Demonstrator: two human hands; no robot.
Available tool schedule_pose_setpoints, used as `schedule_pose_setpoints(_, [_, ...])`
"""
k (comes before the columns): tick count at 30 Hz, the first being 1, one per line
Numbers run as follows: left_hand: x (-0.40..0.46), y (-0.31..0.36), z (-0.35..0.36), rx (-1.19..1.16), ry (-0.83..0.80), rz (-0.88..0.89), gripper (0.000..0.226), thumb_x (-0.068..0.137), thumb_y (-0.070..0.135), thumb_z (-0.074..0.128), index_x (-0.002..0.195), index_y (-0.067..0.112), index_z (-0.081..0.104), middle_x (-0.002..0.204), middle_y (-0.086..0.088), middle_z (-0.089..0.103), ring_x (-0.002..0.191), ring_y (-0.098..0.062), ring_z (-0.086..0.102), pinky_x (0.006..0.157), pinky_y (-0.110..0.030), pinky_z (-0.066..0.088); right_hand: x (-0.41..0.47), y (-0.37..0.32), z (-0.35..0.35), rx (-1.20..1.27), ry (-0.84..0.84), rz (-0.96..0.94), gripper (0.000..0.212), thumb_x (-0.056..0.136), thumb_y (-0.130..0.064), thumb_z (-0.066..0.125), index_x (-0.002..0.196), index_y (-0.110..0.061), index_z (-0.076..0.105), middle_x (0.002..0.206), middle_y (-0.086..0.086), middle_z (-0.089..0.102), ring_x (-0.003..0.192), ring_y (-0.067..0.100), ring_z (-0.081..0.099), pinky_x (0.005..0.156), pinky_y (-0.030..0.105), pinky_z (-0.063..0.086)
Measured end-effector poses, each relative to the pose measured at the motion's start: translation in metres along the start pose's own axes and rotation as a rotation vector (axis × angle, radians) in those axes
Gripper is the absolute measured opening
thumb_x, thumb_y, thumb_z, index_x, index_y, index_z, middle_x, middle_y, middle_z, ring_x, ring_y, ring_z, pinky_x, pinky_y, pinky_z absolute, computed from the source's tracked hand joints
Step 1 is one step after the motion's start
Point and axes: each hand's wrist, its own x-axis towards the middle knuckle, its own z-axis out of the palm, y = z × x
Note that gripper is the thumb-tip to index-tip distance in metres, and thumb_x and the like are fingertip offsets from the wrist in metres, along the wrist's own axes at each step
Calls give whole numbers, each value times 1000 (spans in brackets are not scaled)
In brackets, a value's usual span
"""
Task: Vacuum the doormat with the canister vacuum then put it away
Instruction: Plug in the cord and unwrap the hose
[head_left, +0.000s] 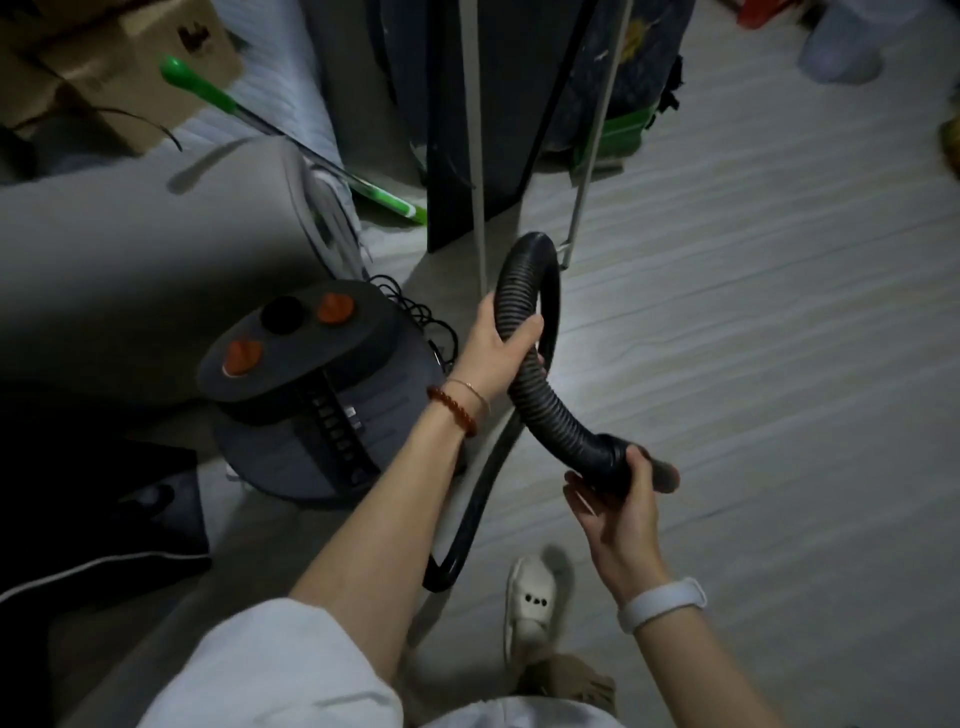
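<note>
Now the vacuum (317, 395), a dark round canister with two orange knobs on its lid, sits on the floor left of centre, and its ribbed black hose (524, 364) loops up through the middle of the frame. The left hand (498, 348) has its fingers wrapped around the hose just below the top of the loop, while the right hand (618, 499), lower right of centre, curls around the smooth cuff at the hose's free end. No doormat is visible, so whether the vacuuming is finished cannot be told; the looped hose suggests it is being gathered or readied. To do this well, keep the loop wide so the ribs do not kink, and guide the free end rather than pulling against the canister. A thin black cord (410, 312) lies tangled just behind the canister, and a white slipper (530, 603) shows near the bottom centre.
</note>
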Motion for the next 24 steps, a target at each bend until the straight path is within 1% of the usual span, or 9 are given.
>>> schedule_pose_setpoints(3, [-29, -21, 27, 65, -44, 26, 41, 89, 10, 57, 126, 14, 37, 78, -3, 50, 59, -18, 52, 61, -36, 52, 9, -4, -43, -329, 71, 101, 24, 92, -35, 49, 95, -13, 59, 81, 11, 62, 68, 23, 57, 60, 28, 44])
schedule_pose_setpoints(5, [-50, -34, 35, 72, -39, 49, 40, 83, 16, 63, 115, 25, 41, 80, -1, 51, 62, -16, 52, 63, -35, 51, 15, -3, -70, -583, 80, 58, 32, 92, -28, 49, 117, -9, 53, 74, 8, 57, 65, 21, 52, 60, 28, 41])
schedule_pose_setpoints(8, [-84, -58, 25, 152, 25, -4, 54, 84, 13, 65, 129, 26, 39, 90, 3, 57, 74, -13, 56, 74, -31, 51, 16, -11, -90, -860, 77, -256, 54, 92, -15, 50, 141, -10, 27, 119, 10, 50, 100, 23, 50, 84, 37, 42])
schedule_pose_setpoints(11, [-128, -78, 6, 189, 36, -74, 61, 83, 8, 65, 136, 20, 38, 94, 4, 59, 74, -9, 59, 69, -25, 53, 12, -18, -82, -1117, -169, -671, 65, 90, -8, 51, 146, -14, 17, 144, 9, 33, 126, 22, 40, 103, 34, 37])
schedule_pose_setpoints(13, [-154, -87, -5, 195, 21, -73, 60, 83, 5, 65, 133, 25, 38, 93, 11, 58, 71, 4, 59, 65, -14, 52, 13, -15, -72, -1393, -383, -968, 72, 87, -6, 55, 146, -12, 16, 150, 10, 26, 136, 23, 29, 112, 35, 27])
schedule_pose_setpoints(16, [-201, -101, -24, 228, 16, -57, 63, 81, 6, 67, 133, 26, 38, 110, 8, 56, 94, 1, 56, 86, -17, 48, 4, 2, -61, -1675, -636, -1272, 85, 77, -7, 67, 145, -15, 16, 150, 18, 26, 136, 31, 30, 110, 43, 31])
schedule_pose_setpoints(18, [-239, -113, -31, 211, 4, -67, 62, 80, 7, 68, 132, 25, 40, 109, 3, 57, 92, -6, 55, 88, -25, 46, -6, 16, -59, -1736, -755, -1373, 89, 74, -8, 71, 144, -17, 16, 148, 20, 27, 135, 35, 30, 108, 52, 33])
schedule_pose_setpoints(20, [-284, -130, -34, 163, 33, -70, 57, 80, 8, 68, 127, 30, 43, 101, 5, 59, 79, 0, 55, 81, -21, 48, -21, 37, -65, -1799, -809, -1380, 87, 73, -8, 70, 144, -16, 20, 148, 19, 28, 136, 36, 28, 108, 57, 30])
schedule_pose_setpoints(24, [-360, -173, -42, 136, 202, -147, 45, 83, 20, 66, 125, 28, 51, 93, 11, 61, 68, 3, 57, 67, -17, 46, -47, 81, -86, -1945, -934, -1347, 57, 74, -15, 71, 127, -10, 49, 132, 14, 50, 128, 35, 42, 110, 56, 25])
